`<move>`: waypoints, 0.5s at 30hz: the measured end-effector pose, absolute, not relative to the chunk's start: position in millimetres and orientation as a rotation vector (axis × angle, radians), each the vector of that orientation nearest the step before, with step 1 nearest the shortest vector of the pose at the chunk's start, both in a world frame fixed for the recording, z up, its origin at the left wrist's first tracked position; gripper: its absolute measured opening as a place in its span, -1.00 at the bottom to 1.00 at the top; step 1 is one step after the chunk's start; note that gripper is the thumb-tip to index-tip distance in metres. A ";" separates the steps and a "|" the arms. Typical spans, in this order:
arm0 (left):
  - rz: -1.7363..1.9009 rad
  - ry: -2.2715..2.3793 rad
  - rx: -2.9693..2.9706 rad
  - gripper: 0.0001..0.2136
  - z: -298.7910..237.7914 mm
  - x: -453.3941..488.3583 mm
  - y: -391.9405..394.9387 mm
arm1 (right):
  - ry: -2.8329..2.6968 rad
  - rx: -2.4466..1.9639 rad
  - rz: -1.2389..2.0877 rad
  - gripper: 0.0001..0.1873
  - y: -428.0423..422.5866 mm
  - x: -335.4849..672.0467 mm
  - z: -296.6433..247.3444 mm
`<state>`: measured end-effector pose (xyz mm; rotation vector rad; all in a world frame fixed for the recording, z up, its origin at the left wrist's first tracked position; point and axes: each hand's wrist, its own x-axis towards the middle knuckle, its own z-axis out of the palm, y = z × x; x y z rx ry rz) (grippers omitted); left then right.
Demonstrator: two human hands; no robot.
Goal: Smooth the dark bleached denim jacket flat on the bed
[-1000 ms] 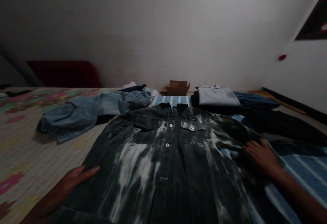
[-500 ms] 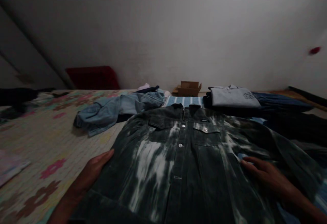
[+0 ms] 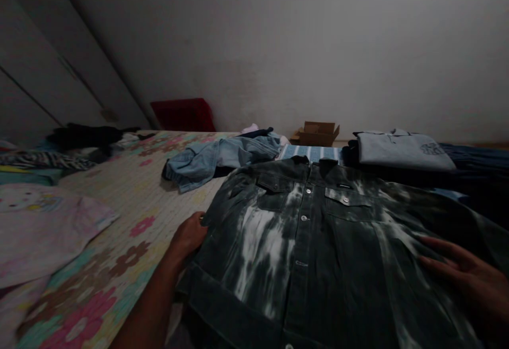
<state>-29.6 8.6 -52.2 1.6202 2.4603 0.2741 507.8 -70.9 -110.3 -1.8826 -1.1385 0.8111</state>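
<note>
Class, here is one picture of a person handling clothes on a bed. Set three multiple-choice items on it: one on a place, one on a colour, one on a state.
1. Where does the cardboard box stand?
A. by the far wall, beyond the clothes
B. on the jacket
C. under the left hand

2. What colour is the crumpled garment left of the jacket's collar?
A. red
B. light blue
C. yellow

3. How does the dark bleached jacket lie?
A. rolled into a ball
B. hung on a hook
C. spread flat, front up, buttoned

Answers:
1 A: it sits low at the wall's foot, behind the clothing.
2 B: it is pale blue denim on the flowered bedspread.
3 C: its pockets and button row face up, with the left hand at one edge and the right hand flat on it.
</note>
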 end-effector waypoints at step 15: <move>0.043 2.550 1.796 -0.79 -21.9 -20.6 30.2 | -0.808 -1.921 1.314 -0.28 -63.8 520.3 -134.8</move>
